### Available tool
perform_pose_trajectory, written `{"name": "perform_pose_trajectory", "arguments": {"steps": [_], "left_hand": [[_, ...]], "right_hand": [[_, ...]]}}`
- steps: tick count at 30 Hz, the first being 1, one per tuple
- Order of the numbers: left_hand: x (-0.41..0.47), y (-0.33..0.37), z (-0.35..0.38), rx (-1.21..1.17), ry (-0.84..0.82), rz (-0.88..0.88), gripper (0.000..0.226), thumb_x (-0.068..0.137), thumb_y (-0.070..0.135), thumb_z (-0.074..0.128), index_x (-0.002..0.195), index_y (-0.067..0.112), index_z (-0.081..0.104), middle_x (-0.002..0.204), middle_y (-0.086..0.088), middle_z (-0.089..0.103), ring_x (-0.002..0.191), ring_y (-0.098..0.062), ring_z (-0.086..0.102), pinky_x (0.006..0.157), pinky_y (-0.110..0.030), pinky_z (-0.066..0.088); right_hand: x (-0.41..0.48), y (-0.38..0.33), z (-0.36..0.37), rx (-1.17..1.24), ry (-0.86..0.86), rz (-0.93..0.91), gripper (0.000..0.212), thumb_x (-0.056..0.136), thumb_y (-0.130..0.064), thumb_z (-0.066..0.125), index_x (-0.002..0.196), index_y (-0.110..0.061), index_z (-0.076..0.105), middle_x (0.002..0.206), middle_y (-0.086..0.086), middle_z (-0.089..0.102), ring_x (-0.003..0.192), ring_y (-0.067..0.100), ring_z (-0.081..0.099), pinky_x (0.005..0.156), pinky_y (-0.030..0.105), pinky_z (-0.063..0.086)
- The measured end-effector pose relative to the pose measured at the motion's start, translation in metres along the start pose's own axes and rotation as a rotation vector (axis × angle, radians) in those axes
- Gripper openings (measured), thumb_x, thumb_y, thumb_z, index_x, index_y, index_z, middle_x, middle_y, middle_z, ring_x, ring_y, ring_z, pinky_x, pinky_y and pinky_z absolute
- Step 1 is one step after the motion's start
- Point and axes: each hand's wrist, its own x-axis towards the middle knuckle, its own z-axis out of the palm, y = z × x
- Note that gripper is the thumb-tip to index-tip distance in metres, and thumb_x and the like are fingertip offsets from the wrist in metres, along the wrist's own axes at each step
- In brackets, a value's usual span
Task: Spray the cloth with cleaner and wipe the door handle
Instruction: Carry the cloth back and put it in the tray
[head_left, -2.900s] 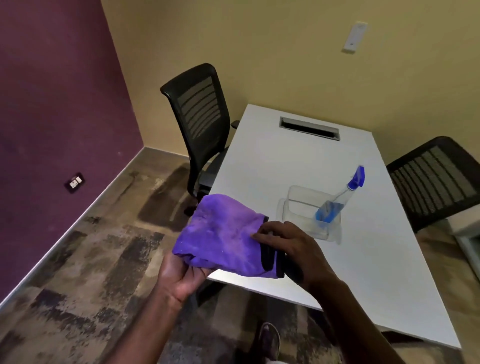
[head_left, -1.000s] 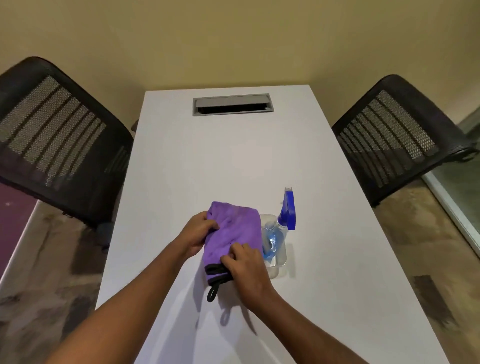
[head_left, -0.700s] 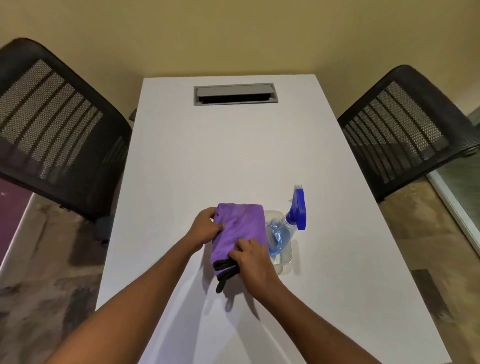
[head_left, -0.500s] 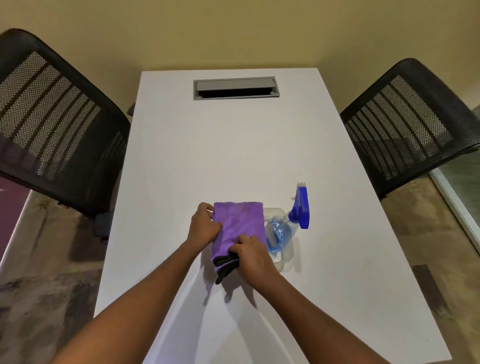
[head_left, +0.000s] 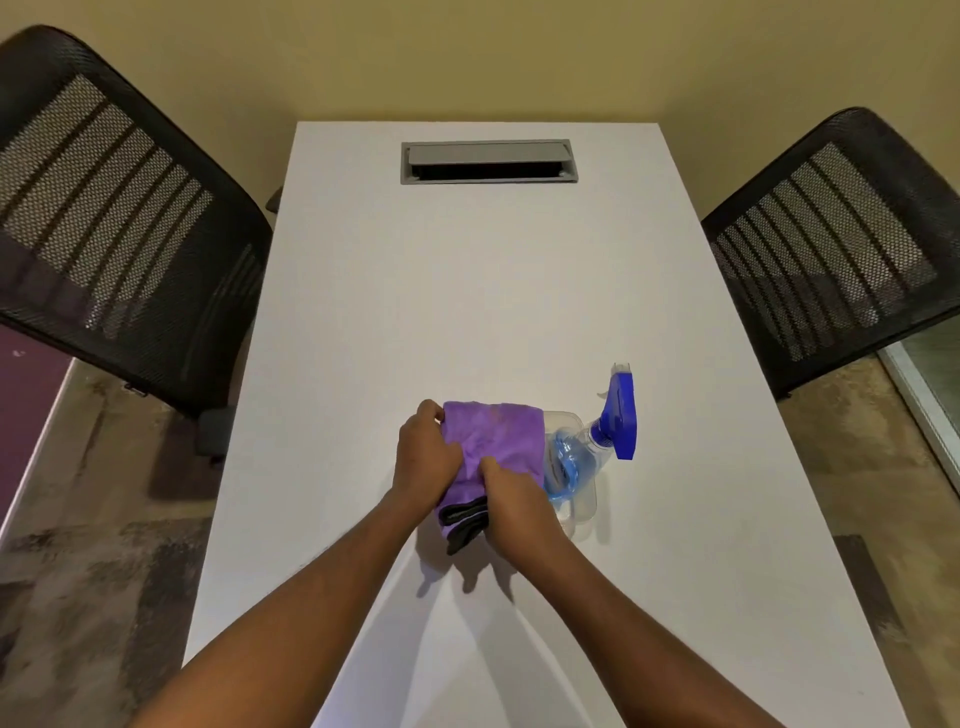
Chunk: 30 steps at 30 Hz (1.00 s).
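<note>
A folded purple cloth (head_left: 501, 436) with a black edge is held just above the white table (head_left: 467, 291). My left hand (head_left: 423, 457) grips its left side. My right hand (head_left: 514, 506) pinches its near end by the black trim. Directly right of the cloth, a spray bottle (head_left: 597, 447) with blue liquid and a blue trigger head leans in a clear plastic container (head_left: 582, 512), partly hidden behind the cloth and my right hand. No door handle is in view.
A grey cable hatch (head_left: 488, 161) is set into the far end of the table. Black mesh chairs stand at the left (head_left: 114, 234) and at the right (head_left: 841, 249). A beige wall lies behind; patterned carpet lies on both sides.
I have turned from the room's corner to face the table's length. Both hands have brought the cloth over the table beside the container, and it now looks folded narrower.
</note>
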Motion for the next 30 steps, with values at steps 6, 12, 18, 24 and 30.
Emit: {"name": "perform_pose_trajectory", "arguments": {"steps": [6,12,18,24,30], "left_hand": [[-0.002,-0.003,-0.001,0.014,-0.021,-0.092,0.024,0.074,-0.001,0.065,0.088,0.013,0.051,0.067,0.003,0.055,0.056,-0.011,0.052,0.044,-0.015,0.039],[-0.003,-0.004,0.003,-0.023,0.017,-0.077,0.028,0.076,0.000,0.069,0.093,0.015,0.053,0.076,0.004,0.056,0.063,-0.006,0.051,0.045,-0.008,0.040],[-0.008,-0.008,0.012,-0.064,0.100,-0.069,0.023,0.076,-0.010,0.060,0.076,0.011,0.050,0.073,-0.002,0.056,0.060,-0.015,0.049,0.049,-0.010,0.037],[-0.007,-0.012,0.016,-0.074,0.136,-0.085,0.027,0.076,-0.010,0.063,0.069,0.010,0.046,0.067,-0.005,0.053,0.058,-0.016,0.046,0.050,-0.013,0.035],[-0.006,-0.018,0.017,-0.047,0.092,-0.083,0.020,0.078,-0.005,0.066,0.073,0.009,0.053,0.070,0.002,0.054,0.061,-0.011,0.048,0.052,-0.011,0.037]], "right_hand": [[-0.003,0.000,0.007,-0.031,-0.071,0.076,0.074,0.091,-0.022,0.061,0.150,-0.014,0.017,0.130,0.015,0.049,0.117,0.030,0.051,0.097,0.039,0.046],[0.013,-0.002,0.004,-0.134,-0.159,0.091,0.070,0.090,-0.027,0.063,0.147,-0.013,0.026,0.133,0.016,0.046,0.123,0.032,0.046,0.099,0.043,0.045],[0.016,-0.005,0.006,-0.088,-0.107,0.109,0.057,0.091,-0.020,0.062,0.140,-0.016,0.034,0.128,0.015,0.050,0.119,0.035,0.048,0.096,0.044,0.046],[0.018,0.000,0.014,-0.080,-0.009,0.066,0.020,0.094,-0.016,0.053,0.114,-0.014,0.054,0.110,0.011,0.062,0.107,0.031,0.055,0.087,0.039,0.046],[0.031,0.004,0.011,-0.140,-0.087,0.095,0.018,0.094,-0.011,0.052,0.106,-0.010,0.066,0.085,0.006,0.053,0.082,0.021,0.048,0.070,0.029,0.037]]}}
